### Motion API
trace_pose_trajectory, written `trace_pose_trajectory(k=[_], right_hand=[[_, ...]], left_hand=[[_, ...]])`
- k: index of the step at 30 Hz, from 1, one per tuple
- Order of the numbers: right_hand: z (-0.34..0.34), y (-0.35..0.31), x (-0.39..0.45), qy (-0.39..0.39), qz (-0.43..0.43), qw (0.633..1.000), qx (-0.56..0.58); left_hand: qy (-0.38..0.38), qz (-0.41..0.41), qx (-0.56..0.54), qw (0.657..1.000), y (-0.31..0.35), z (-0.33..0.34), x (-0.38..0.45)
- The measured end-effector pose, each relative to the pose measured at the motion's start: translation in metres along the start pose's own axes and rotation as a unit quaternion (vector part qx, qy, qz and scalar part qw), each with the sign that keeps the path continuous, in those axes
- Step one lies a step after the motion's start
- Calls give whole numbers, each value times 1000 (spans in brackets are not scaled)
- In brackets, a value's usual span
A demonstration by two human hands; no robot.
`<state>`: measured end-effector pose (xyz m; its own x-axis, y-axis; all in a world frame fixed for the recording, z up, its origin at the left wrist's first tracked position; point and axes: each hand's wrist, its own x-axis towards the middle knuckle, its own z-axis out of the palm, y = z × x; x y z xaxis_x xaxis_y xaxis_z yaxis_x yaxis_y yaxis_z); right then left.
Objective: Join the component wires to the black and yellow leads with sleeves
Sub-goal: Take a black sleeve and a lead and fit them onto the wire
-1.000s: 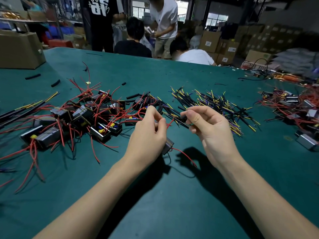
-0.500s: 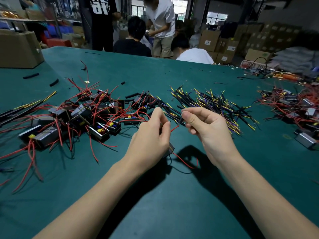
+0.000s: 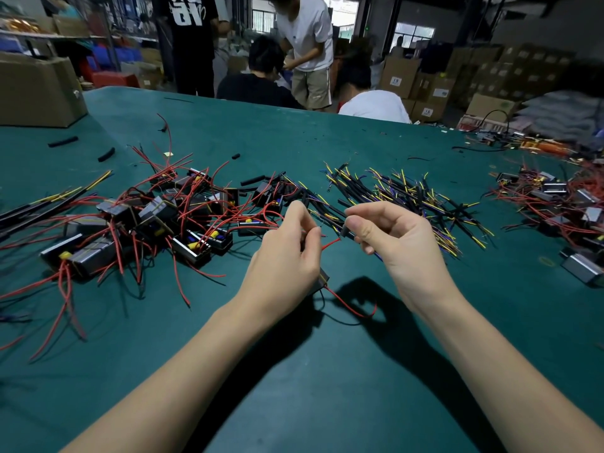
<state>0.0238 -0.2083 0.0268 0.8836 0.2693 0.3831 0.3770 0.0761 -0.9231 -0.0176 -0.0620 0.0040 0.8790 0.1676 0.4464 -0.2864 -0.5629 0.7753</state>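
Note:
My left hand (image 3: pixel 287 256) grips a small grey component (image 3: pixel 322 281) in its palm and pinches its red wire (image 3: pixel 330 244) between thumb and forefinger. A second red wire (image 3: pixel 351 308) trails from the component down onto the mat. My right hand (image 3: pixel 392 237) pinches a black and yellow lead with a black sleeve (image 3: pixel 346 231), its end pointing at the left fingertips a short gap away. Behind my hands lies a pile of black and yellow leads (image 3: pixel 408 201).
A heap of components with red wires (image 3: pixel 157 220) covers the green mat (image 3: pixel 327 387) on the left. Another heap (image 3: pixel 562 207) lies at the right edge. A cardboard box (image 3: pixel 36 89) stands far left. Loose black sleeves (image 3: pixel 106 154) lie nearby. People work beyond the table.
My hands have drawn slightly apart, and the right hand has turned the lead's end toward the left fingertips. The component stays in my left palm.

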Motion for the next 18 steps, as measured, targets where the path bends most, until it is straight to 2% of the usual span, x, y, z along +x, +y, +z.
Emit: trace_pose_trajectory(k=[7,18], right_hand=[[-4,1,1,-18,1,1000,-24],[-1,3,-1,27,-17,999,15]], left_hand=[[11,0,-29,1000,2,-1,0],[15,1,-50,999,4,0,-1]])
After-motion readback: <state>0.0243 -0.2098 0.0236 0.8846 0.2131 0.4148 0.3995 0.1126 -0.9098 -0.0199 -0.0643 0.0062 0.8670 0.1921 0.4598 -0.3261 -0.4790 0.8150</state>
